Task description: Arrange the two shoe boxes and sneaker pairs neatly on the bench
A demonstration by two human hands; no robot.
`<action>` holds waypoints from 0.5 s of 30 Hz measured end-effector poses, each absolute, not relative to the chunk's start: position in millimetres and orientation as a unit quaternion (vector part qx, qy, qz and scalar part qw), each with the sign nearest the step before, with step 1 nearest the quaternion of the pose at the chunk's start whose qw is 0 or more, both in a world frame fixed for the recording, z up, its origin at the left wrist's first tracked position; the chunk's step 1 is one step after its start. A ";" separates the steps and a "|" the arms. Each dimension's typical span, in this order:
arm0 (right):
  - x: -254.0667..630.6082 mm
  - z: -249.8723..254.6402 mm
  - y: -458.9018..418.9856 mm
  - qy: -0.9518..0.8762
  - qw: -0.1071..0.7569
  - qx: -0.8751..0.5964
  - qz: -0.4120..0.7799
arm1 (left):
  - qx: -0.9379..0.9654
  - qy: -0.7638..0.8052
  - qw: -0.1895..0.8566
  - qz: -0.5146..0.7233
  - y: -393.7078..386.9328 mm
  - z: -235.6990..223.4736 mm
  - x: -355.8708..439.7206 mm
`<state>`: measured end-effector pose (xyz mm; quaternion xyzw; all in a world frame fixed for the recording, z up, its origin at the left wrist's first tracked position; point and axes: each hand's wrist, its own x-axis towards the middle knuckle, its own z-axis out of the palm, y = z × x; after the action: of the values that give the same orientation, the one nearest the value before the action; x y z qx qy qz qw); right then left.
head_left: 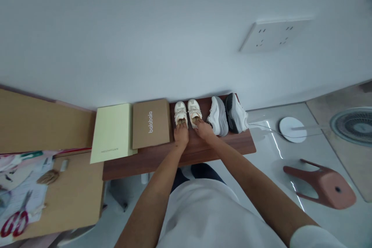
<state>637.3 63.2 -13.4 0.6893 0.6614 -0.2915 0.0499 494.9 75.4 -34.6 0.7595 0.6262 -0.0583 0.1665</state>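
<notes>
Two small cream-white sneakers stand side by side on a narrow dark wooden table (203, 155), toes toward the wall. My left hand (181, 133) grips the left small sneaker (180, 111) at its heel opening, fingers partly inside. At the heel opening of the right small sneaker (193, 109) is my right hand (204, 130), its fingers closed there. Just right of that hand lie a larger white sneaker with a grey sole (217, 115) and another with a dark sole (236, 114), both tipped on their sides.
Left of the sneakers are a brown "balabala" shoebox (151, 124) and a pale yellow box (112, 131). Red-handled scissors (17, 219) lie on the lower-left desk. A pinkish stool (331, 188) and a fan (360, 127) stand at the right, under a wall socket (274, 35).
</notes>
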 end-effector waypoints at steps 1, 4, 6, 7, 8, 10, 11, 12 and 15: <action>640.6 -12.3 57.6 0.659 0.025 0.694 -0.289 | 0.761 0.626 0.163 -0.049 74.2 -31.7 495.3; 658.8 -11.9 33.8 0.654 -0.092 0.697 -0.279 | 0.780 0.604 0.165 -0.001 67.8 -24.5 501.5; 680.0 -14.1 15.4 0.644 -0.175 0.697 -0.263 | 0.799 0.567 0.194 0.038 60.6 -23.8 513.0; 693.5 -15.7 6.6 0.629 -0.207 0.707 -0.247 | 0.807 0.546 0.219 0.056 56.4 -25.2 521.3; 708.7 -17.8 -1.3 0.611 -0.229 0.722 -0.229 | 0.810 0.526 0.250 0.073 52.1 -27.9 531.3; 743.4 -22.9 -14.5 0.564 -0.252 0.764 -0.187 | 0.792 0.512 0.320 0.095 43.8 -36.7 554.0; 761.8 -26.0 -19.7 0.536 -0.254 0.788 -0.165 | 0.772 0.519 0.355 0.099 40.2 -42.1 565.5; 780.5 -29.5 -24.3 0.506 -0.249 0.813 -0.145 | 0.747 0.531 0.388 0.095 37.1 -47.9 576.4; 832.2 -41.6 -34.6 0.437 -0.184 0.869 -0.144 | 0.686 0.566 0.453 0.061 30.9 -63.9 600.2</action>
<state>832.2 -34.6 -41.6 0.8688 0.4367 -0.1438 -0.1841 600.2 30.9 -63.9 0.6860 0.5663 0.0606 0.4529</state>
